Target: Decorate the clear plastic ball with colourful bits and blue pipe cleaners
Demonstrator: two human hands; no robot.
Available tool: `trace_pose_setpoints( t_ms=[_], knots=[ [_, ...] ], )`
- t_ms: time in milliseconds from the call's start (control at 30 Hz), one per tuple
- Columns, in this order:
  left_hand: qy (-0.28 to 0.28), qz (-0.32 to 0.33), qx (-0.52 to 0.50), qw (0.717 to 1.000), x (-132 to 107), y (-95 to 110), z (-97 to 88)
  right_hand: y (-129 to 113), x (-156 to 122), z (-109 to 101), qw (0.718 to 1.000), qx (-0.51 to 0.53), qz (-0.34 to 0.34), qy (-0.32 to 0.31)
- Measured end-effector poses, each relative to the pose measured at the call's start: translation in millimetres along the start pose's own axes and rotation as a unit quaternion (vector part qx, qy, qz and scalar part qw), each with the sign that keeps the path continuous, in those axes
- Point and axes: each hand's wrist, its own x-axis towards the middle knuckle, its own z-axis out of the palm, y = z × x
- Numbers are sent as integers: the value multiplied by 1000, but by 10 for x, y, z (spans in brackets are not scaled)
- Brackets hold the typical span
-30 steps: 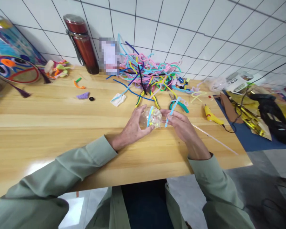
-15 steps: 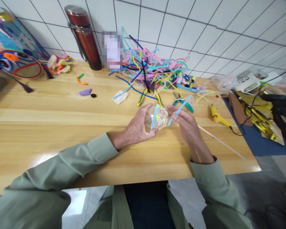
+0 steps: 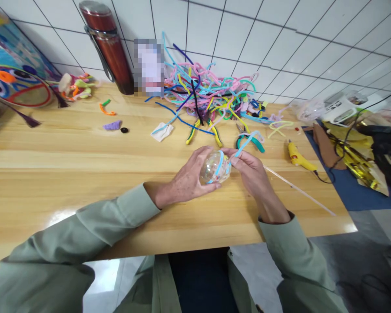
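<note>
My left hand (image 3: 191, 173) is wrapped round a clear, rounded plastic ball (image 3: 210, 167) with small coloured bits visible through it. A light blue band runs round the ball. In my right hand (image 3: 249, 171), a light blue pipe cleaner (image 3: 244, 144) is pinched between thumb and fingers, its curled free end sticking up to the right. The lower part of that pipe cleaner lies against the ball's right side. Both hands are held above the wooden table, close together. Whether the band and the pipe cleaner are one piece I cannot tell.
A heap of coloured pipe cleaners (image 3: 211, 89) lies by the wall, with yellow-handled pliers (image 3: 219, 134) and teal-handled pliers (image 3: 257, 143) before it. A yellow glue gun (image 3: 299, 158) and a pale stick (image 3: 299, 190) lie right. A red thermos (image 3: 109, 50) stands behind left.
The ball has turned in my left hand, so its blue band sits further right. My right hand has moved slightly left, bringing the pipe cleaner against the ball.
</note>
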Motion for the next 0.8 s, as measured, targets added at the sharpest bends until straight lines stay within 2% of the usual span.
trace_pose_setpoints(
  t_ms=[100, 300, 533, 700, 800],
  knots=[
    [2, 9, -25, 1000, 31, 7, -16, 1, 3, -2, 1000, 3, -6, 5],
    [39, -32, -20, 999, 51, 10, -23, -29, -23, 23, 999, 7, -46, 15],
    [43, -50, -38, 997, 49, -2, -39, -143, -39, 126, 1000, -13, -21, 10],
    [78, -30, -16, 996, 7, 16, -102, -210, 2, -43, 997, -69, -1, 34],
    [74, -43, -4, 996, -29, 9, -123, -201, 21, -136, 988, -152, 37, -10]
  ],
)
